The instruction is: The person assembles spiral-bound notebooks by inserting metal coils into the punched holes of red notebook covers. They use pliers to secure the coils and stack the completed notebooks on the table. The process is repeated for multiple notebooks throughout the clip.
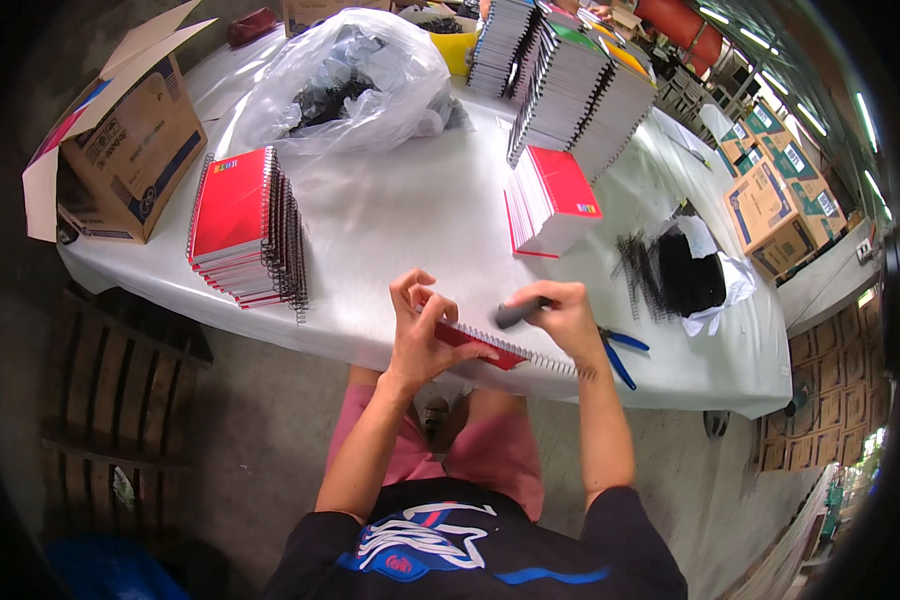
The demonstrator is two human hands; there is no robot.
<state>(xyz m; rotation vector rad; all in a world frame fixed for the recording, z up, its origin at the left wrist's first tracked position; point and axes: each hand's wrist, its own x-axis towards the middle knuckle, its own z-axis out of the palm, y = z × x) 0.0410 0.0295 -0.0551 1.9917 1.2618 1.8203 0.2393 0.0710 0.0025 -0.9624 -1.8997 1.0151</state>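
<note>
A colour-lettered red notebook stack [232, 212] sits left of the wire-edged notebook [506, 355] the left hand [422, 332] pinches; the right hand [567, 318], fingers curled, grips a dark, perhaps plastic tool [519, 313].

Left hand [420, 335], right hand [567, 318] both curled
</note>
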